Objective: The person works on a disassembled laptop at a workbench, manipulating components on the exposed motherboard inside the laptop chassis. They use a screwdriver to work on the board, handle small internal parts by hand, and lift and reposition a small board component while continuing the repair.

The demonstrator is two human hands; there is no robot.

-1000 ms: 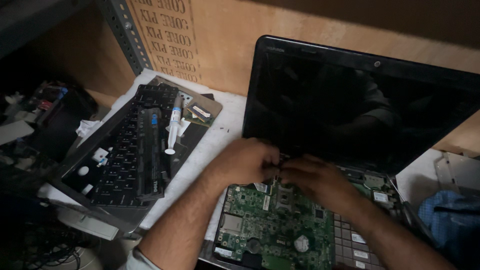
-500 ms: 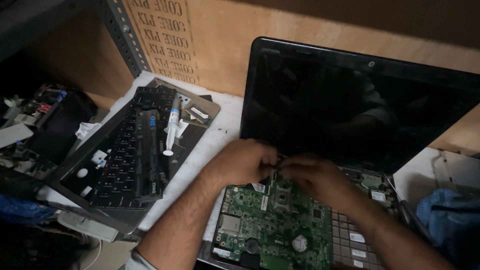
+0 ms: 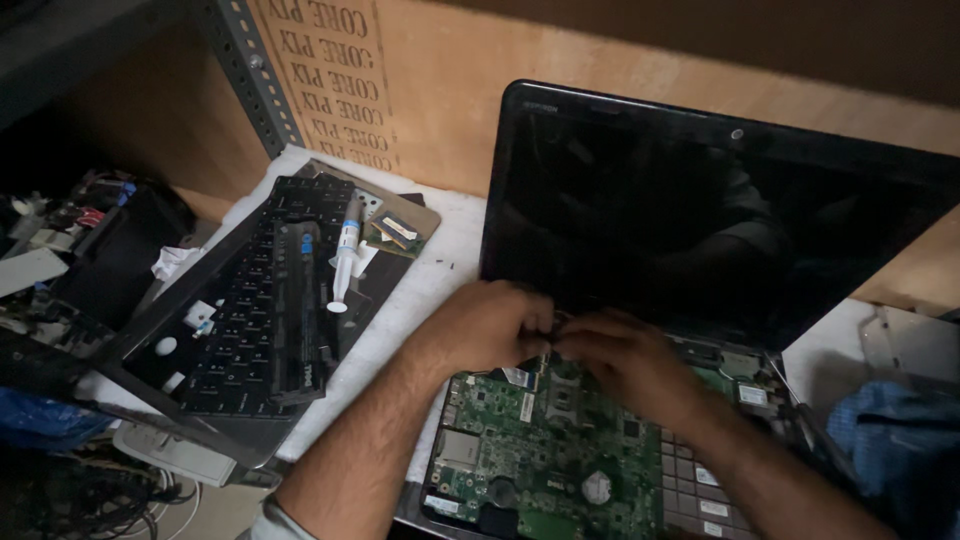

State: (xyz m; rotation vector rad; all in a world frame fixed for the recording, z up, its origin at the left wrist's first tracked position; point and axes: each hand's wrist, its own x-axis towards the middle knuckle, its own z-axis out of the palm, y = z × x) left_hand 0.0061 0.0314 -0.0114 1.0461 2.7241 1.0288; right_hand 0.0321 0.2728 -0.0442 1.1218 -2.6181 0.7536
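Black, flat detached keyboard with one white syringe lies well left of the left hand. Both hands, right hand touching it, pinch something hidden over one green bumpy motherboard; grip unclear.

Electronics repair workshop: opened laptop with bare green circuit board, detached keyboard, cable clutter, plywood wall.
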